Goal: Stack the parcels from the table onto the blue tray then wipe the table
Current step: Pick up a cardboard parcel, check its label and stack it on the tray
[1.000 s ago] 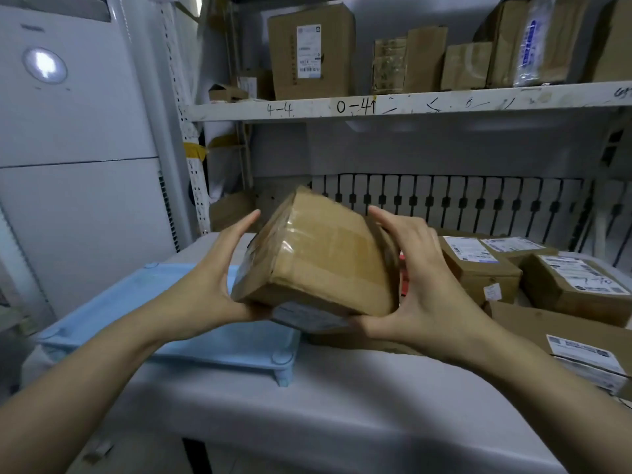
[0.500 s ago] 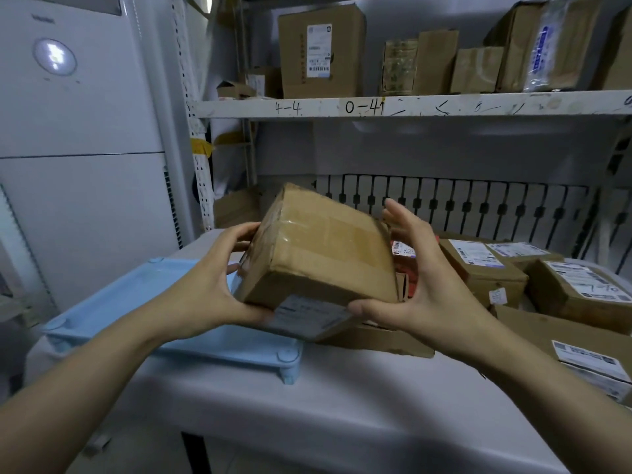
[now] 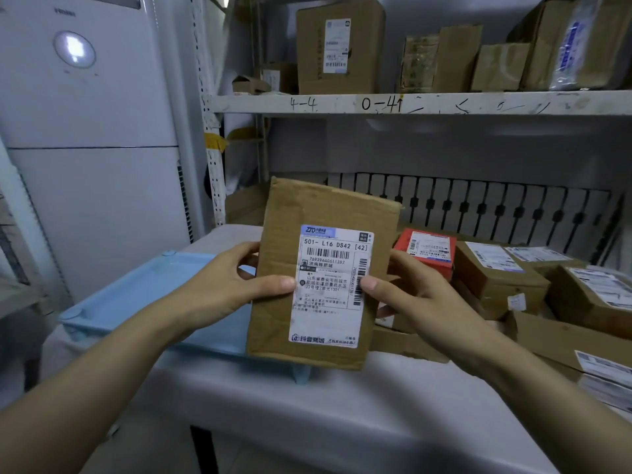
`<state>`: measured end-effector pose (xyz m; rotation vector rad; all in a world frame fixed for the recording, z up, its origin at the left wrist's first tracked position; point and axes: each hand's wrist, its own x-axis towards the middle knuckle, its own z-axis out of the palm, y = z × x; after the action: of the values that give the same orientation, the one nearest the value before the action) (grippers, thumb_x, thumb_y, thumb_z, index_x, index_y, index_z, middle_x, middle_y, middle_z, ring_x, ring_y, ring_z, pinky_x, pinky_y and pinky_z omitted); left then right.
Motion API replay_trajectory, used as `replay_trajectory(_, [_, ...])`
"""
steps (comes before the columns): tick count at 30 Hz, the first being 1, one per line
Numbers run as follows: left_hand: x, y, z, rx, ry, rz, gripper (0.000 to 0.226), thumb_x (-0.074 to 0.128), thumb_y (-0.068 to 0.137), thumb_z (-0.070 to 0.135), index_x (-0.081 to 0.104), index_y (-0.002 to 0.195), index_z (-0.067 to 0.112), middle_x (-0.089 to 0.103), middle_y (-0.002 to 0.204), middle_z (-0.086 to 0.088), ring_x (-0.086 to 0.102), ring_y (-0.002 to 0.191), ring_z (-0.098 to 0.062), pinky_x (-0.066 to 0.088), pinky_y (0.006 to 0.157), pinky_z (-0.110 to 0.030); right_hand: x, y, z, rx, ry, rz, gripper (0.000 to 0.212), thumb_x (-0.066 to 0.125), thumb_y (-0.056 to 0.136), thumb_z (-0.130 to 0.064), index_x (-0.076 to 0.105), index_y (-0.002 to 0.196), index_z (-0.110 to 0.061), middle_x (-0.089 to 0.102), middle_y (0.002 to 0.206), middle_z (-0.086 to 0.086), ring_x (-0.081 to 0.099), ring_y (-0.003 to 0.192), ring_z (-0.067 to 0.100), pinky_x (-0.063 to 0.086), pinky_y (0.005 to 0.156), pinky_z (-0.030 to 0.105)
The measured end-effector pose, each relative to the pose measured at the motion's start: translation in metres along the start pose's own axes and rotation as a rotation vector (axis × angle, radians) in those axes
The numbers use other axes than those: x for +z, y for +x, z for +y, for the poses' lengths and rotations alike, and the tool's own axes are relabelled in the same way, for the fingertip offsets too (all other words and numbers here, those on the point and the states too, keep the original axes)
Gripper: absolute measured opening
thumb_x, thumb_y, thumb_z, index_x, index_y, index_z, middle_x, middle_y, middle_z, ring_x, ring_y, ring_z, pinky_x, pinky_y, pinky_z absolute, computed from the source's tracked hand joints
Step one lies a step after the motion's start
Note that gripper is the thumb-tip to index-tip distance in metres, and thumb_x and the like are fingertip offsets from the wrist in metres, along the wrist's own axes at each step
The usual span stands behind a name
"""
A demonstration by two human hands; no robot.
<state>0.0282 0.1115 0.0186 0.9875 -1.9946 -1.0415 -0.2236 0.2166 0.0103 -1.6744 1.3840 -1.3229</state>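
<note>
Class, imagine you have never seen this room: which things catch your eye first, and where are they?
A brown parcel held upright at centre, its white label facing the camera, with the left hand and right hand gripping its sides. A blue tray lies on the table behind it to the left. A red box sits among parcels on the right.

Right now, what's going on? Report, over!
Both hands, left and right, grip parcel, label facing up. Tray bare. More parcels wait right.
</note>
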Motion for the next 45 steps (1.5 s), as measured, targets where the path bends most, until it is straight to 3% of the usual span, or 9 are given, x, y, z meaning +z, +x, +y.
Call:
replay_trajectory(5, [0.008, -0.001, 0.001, 0.032, 0.11, 0.273, 0.101, 0.08, 0.045, 0.076, 0.046, 0.132, 0.038, 0.057, 0.121, 0.013, 0.061, 0.1, -0.004, 0.054, 0.077, -0.02, 0.014, 0.009, -0.001, -0.03, 0.041, 0.187, 0.041, 0.069, 0.09, -0.021, 0.056, 0.124, -0.041, 0.071, 0.105, -0.017, 0.068, 0.099, 0.013, 0.062, 0.077, 0.037])
replay_trajectory(9, [0.02, 0.001, 0.003, 0.063, 0.331, 0.524, 0.121, 0.067, 0.041, 0.086, 0.032, 0.144, 0.033, 0.042, 0.137, 0.006, 0.045, 0.126, -0.018, 0.046, 0.102, -0.046, 0.035, 0.012, -0.005, 0.0, 0.245, 0.246, 0.088, 0.085, 0.067, -0.033, 0.039, 0.142, -0.028, 0.069, 0.113, -0.015, 0.067, 0.101, -0.003, 0.059, 0.088, 0.028])
replay_trajectory(13, [0.037, -0.008, 0.021, 0.127, 0.549, 0.554, 0.128, 0.053, 0.043, 0.093, 0.022, 0.148, 0.027, 0.037, 0.136, 0.001, 0.033, 0.131, -0.02, 0.037, 0.109, -0.044, 0.047, 0.014, -0.002, 0.002, 0.365, 0.215, 0.095, 0.085, 0.058, -0.028, 0.039, 0.142, -0.028, 0.072, 0.105, -0.021, 0.066, 0.091, -0.013, 0.053, 0.069, 0.007])
replay_trajectory(17, [0.049, -0.018, 0.034, 0.184, 0.643, 0.441, 0.129, 0.053, 0.04, 0.09, 0.015, 0.149, 0.031, 0.03, 0.137, 0.007, 0.028, 0.127, -0.014, 0.031, 0.107, -0.034, 0.041, 0.016, 0.005, 0.035, 0.48, 0.202, 0.101, 0.095, 0.056, -0.034, 0.042, 0.142, -0.033, 0.074, 0.109, -0.017, 0.07, 0.099, 0.001, 0.059, 0.08, 0.024])
replay_trajectory(21, [0.057, -0.026, 0.044, 0.237, 0.42, 0.266, 0.115, 0.069, 0.047, 0.08, 0.026, 0.145, 0.04, 0.035, 0.127, 0.019, 0.039, 0.119, -0.001, 0.037, 0.1, -0.02, 0.03, 0.013, 0.014, 0.138, 0.59, 0.232, 0.08, 0.078, 0.058, -0.055, 0.057, 0.132, -0.034, 0.072, 0.121, -0.004, 0.07, 0.108, 0.018, 0.051, 0.099, 0.053])
replay_trajectory(27, [0.068, -0.025, 0.051, 0.237, -0.097, 0.137, 0.048, 0.066, 0.081, 0.054, 0.06, 0.125, 0.038, 0.064, 0.116, 0.018, 0.058, 0.111, 0.001, 0.047, 0.095, -0.02, 0.009, 0.001, 0.018, 0.277, 1.01, 0.281, 0.051, 0.053, 0.08, -0.056, 0.069, 0.11, -0.018, 0.077, 0.098, 0.011, 0.075, 0.081, 0.027, 0.058, 0.076, 0.041])
replay_trajectory(34, [0.083, -0.019, 0.042, -0.244, -0.477, -0.069, 0.06, 0.074, 0.071, 0.04, 0.063, 0.124, 0.012, 0.075, 0.11, 0.001, 0.071, 0.103, -0.017, 0.052, 0.096, -0.032, -0.005, -0.005, 0.032, 0.339, 1.144, 0.294, 0.052, 0.053, 0.088, -0.058, 0.079, 0.107, -0.016, 0.074, 0.106, 0.013, 0.07, 0.093, 0.029, 0.053, 0.094, 0.047])
replay_trajectory(39, [0.083, -0.018, 0.041, -0.244, -0.507, 0.034, 0.034, 0.071, 0.085, 0.014, 0.066, 0.118, 0.01, 0.077, 0.1, -0.005, 0.074, 0.09, -0.018, 0.06, 0.078, -0.028, -0.013, -0.008, 0.041, 0.4, 1.098, 0.279, 0.041, 0.057, 0.087, -0.045, 0.082, 0.088, -0.012, 0.074, 0.104, 0.015, 0.071, 0.087, 0.031, 0.056, 0.089, 0.045])
replay_trajectory(45, [0.082, -0.017, 0.041, -0.18, -0.455, 0.06, 0.039, 0.068, 0.088, 0.011, 0.061, 0.125, 0.018, 0.078, 0.099, -0.001, 0.075, 0.088, -0.016, 0.058, 0.088, -0.04, -0.016, -0.01, 0.042, 0.434, 1.083, 0.289, 0.039, 0.053, 0.092, -0.038, 0.081, 0.092, -0.011, 0.072, 0.112, 0.019, 0.069, 0.095, 0.034, 0.054, 0.087, 0.053])
